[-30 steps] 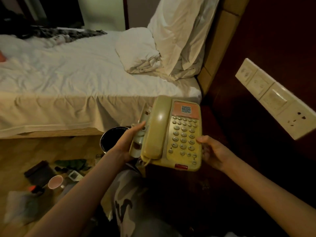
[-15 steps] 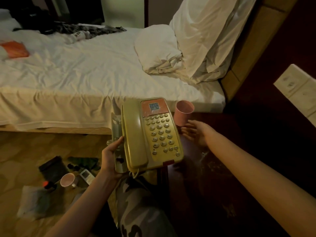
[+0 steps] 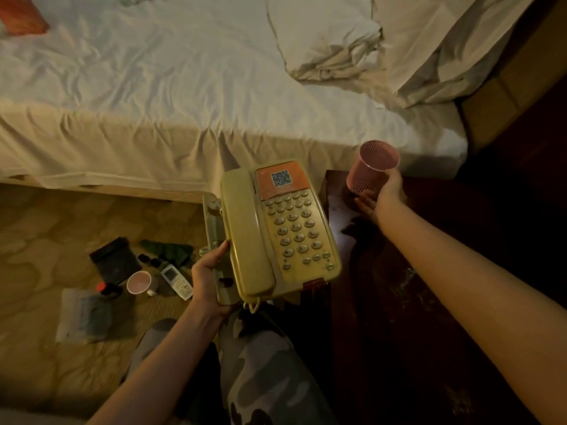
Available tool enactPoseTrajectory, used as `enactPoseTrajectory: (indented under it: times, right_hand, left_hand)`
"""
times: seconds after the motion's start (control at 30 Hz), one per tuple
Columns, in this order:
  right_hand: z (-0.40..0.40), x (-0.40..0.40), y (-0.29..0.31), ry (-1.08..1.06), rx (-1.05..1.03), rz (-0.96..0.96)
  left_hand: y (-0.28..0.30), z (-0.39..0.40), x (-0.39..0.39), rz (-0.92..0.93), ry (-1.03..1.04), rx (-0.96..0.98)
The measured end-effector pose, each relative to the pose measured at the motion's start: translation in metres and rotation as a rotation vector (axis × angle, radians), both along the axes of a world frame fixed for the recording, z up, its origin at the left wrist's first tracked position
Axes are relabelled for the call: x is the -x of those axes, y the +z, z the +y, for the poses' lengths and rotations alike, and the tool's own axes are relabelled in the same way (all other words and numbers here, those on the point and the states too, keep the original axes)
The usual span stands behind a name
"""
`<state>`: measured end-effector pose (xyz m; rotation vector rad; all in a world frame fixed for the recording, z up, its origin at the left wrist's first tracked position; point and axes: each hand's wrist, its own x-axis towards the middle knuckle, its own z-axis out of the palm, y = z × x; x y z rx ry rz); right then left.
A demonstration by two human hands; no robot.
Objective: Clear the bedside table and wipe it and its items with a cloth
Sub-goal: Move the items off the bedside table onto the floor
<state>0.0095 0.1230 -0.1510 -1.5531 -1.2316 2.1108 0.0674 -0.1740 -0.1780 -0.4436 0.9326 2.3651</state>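
Holding phone [image 3: 277, 231] w/ left hand [image 3: 208, 279]; right hand [image 3: 385, 194] grips pink cup [image 3: 369, 168] over dark bedside table [image 3: 414, 302].

- We see only the thumb of the left hand [image 3: 205, 279] on the phone [image 3: 277, 231]; its fingers are hidden under the base.
- The phone's key labels and the code on its orange panel are too small for us to read.
- The right hand [image 3: 387, 191] covers the near side of the pink cup [image 3: 369, 167], so we cannot tell whether the cup touches the bench [image 3: 399, 286].
- The bench top is too dark for us to make out its far and right edges.
- The orange thing [image 3: 21, 15] on the bed [image 3: 153, 87] is cut off by the top left edge.
- On the floor, we cannot tell what the dark things beside the mug [image 3: 139, 282] and remote [image 3: 177, 282] are.
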Motion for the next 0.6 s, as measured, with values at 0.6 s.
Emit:
enactPoseTrajectory:
  times: [0.6]
  right_hand:
    - [-0.076, -0.002, 0.028, 0.189, 0.138, 0.222]
  left_hand:
    - [-0.003, -0.039, -0.024, -0.071, 0.274, -0.05]
